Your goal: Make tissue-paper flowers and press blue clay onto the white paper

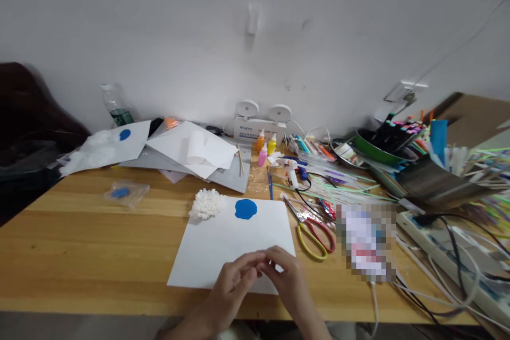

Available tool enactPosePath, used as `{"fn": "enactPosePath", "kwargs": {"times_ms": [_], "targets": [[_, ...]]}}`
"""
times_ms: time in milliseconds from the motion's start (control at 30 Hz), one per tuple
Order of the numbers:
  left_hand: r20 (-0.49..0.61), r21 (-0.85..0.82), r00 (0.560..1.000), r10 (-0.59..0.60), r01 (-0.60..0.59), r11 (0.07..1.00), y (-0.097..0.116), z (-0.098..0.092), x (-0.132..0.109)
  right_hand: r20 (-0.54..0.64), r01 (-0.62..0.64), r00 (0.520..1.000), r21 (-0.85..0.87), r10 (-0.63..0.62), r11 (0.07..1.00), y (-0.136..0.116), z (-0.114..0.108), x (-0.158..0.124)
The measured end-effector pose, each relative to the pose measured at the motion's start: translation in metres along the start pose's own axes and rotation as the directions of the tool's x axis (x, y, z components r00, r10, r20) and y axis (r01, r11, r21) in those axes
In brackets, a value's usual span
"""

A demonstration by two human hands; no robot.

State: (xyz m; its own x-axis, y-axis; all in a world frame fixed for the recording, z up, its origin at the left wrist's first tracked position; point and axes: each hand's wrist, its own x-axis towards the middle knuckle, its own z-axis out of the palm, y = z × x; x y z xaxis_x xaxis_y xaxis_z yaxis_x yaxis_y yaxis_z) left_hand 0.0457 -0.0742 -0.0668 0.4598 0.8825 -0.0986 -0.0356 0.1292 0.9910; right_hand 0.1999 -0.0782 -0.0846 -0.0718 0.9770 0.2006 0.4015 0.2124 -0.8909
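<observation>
My left hand (239, 282) and my right hand (283, 271) meet over the near edge of a white sheet of paper (223, 244). Their fingertips are pressed together. Whatever they may hold is hidden by the fingers. On the sheet beyond them lies a flat blue patch (246, 209) with a wavy outline. A heap of small white crumpled pieces (206, 204) covers the sheet's far left corner. Right of the paper rest scissors (312, 235) with one yellow and one red handle.
A plastic bag (127, 194) with something blue lies left. Loose papers (187, 149) cover a grey cutting mat (235, 176) behind. Small paint bottles (262, 155), a white glue gun (292, 173), a green bowl of markers (374, 150) and a power strip (446, 255) with cables crowd the right.
</observation>
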Motion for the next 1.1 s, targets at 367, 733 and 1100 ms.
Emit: {"fn": "enactPosePath", "kwargs": {"times_ms": [367,733,1100], "targets": [[0.085,-0.741,0.984,-0.158,0.168,0.65,0.007,-0.009,-0.006,-0.131,-0.2,0.958,0.331,0.255,0.922,0.014,0.0,-0.017],[0.248,-0.775,0.962,-0.113,0.267,0.573,0.017,-0.011,0.004,-0.101,-0.154,0.974,0.351,0.201,0.924,-0.01,0.011,0.002],[0.324,-0.734,0.934,-0.148,0.347,0.583,0.027,-0.032,0.022,-0.174,-0.209,0.939,0.399,0.297,0.893,0.007,0.0,0.014]]}}
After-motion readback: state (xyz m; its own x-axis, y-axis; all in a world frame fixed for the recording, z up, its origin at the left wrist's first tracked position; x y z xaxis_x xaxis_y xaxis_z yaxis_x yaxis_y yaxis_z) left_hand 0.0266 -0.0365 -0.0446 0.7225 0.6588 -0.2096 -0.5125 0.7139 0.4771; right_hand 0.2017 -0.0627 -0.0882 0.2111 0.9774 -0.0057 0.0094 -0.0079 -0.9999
